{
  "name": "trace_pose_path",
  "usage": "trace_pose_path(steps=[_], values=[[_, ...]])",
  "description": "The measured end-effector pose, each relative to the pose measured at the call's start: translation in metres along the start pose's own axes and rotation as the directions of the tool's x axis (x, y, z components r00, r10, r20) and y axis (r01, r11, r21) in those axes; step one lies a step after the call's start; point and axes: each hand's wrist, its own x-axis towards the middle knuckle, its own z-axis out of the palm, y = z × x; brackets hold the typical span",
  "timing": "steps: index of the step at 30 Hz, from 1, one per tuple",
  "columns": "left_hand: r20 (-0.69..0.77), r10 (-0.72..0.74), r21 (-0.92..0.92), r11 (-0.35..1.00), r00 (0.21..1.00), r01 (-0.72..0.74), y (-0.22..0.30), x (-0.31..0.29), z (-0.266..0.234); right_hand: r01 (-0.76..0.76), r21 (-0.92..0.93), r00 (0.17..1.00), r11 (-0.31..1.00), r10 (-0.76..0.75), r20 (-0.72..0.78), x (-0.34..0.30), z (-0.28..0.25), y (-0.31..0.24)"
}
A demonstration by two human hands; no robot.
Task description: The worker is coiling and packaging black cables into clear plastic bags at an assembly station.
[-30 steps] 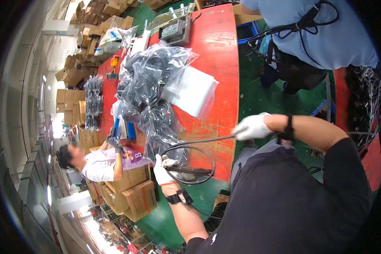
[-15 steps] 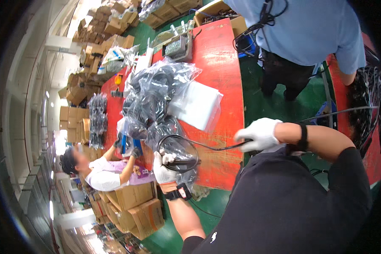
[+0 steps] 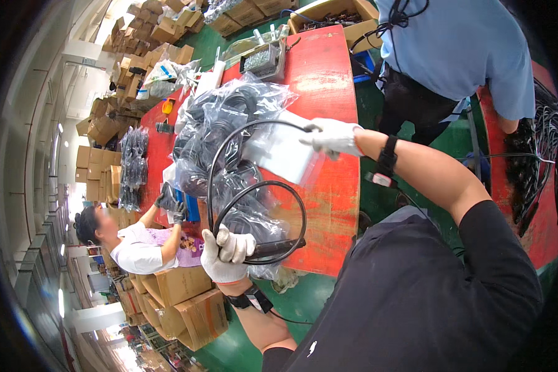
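Both of my hands wear white knit gloves. My left hand (image 3: 226,254) is closed around a looped black cable (image 3: 271,249) at the near side of the table, its thicker black part sticking out to the right. Farther up, my right hand (image 3: 333,136) pinches the same cable, which bows in a wide arc between the two hands. Beyond the cable lie bagged coils of black cable (image 3: 220,133) in clear plastic. A stack of clear plastic bags (image 3: 279,152) lies partly behind the arc, close to my right hand.
The red table (image 3: 328,217) also bears a grey bin of small parts (image 3: 261,61). A co-worker (image 3: 139,242) handles something blue at left; another in a blue shirt (image 3: 459,56) stands at upper right, beside more black cables (image 3: 533,155). Cardboard boxes (image 3: 192,304) stand at lower left.
My right hand has moved up and left over the table, raising the cable into a large arc. My left hand, still on the coil, has shifted slightly left.
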Motion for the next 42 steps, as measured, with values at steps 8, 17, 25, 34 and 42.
trace_pose_path(steps=[8, 17, 25, 34, 42], values=[[0.081, -0.028, 0.084, 0.996, 0.996, 0.021, 0.0, -0.041, 0.02, 0.191, 0.058, 0.96, 0.98, -0.199, 0.195, 0.016, 0.015, -0.042], [-0.1, -0.202, 0.108, 0.971, 0.974, 0.213, -0.047, -0.037, 0.029, 0.621, -0.179, 0.703, 0.763, -0.441, 0.557, -0.013, 0.075, -0.069], [-0.209, -0.285, -0.048, 0.958, 0.936, 0.281, -0.069, -0.023, 0.03, 0.541, -0.343, 0.823, 0.767, -0.401, 0.402, -0.012, 0.057, -0.048], [-0.417, -0.165, -0.027, 0.985, 0.894, 0.169, -0.058, -0.023, 0.013, 0.44, -0.267, 0.869, 0.857, -0.332, 0.367, -0.006, 0.051, -0.006], [-0.832, 0.193, 0.004, 0.939, 0.519, -0.343, 0.016, -0.076, -0.157, -0.016, -0.285, 0.987, 0.959, 0.061, 0.149, -0.115, -0.031, 0.132]])
